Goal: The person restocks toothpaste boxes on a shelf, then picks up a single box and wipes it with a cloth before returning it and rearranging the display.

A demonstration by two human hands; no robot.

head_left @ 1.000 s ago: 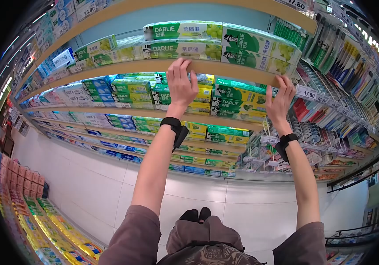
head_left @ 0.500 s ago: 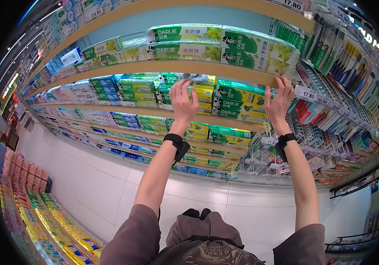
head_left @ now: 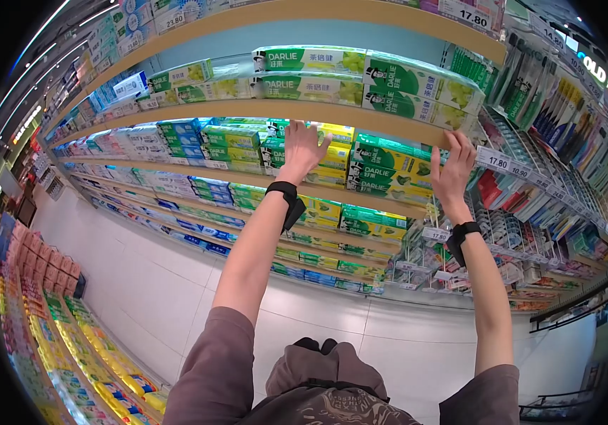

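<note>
My left hand reaches up to a row of green and yellow toothpaste boxes, its fingertips at the gap under the wooden shelf edge. Its thumb stands apart from the fingers; what lies beyond the fingertips is hidden. My right hand has its fingertips on the right end of that same shelf edge, fingers bent and thumb apart. Between the hands sits a stack of green and yellow toothpaste boxes. Green and white toothpaste boxes lie stacked on the shelf above.
Price tags and hanging toothbrush packs are right of my right hand. Lower shelves hold more boxes. Yellow packs line a shelf at lower left. Pale floor tiles lie below.
My left hand has shifted slightly right within the view and tilted. A grey patch seen at its fingertips is out of sight now. The right hand stays at the shelf edge.
</note>
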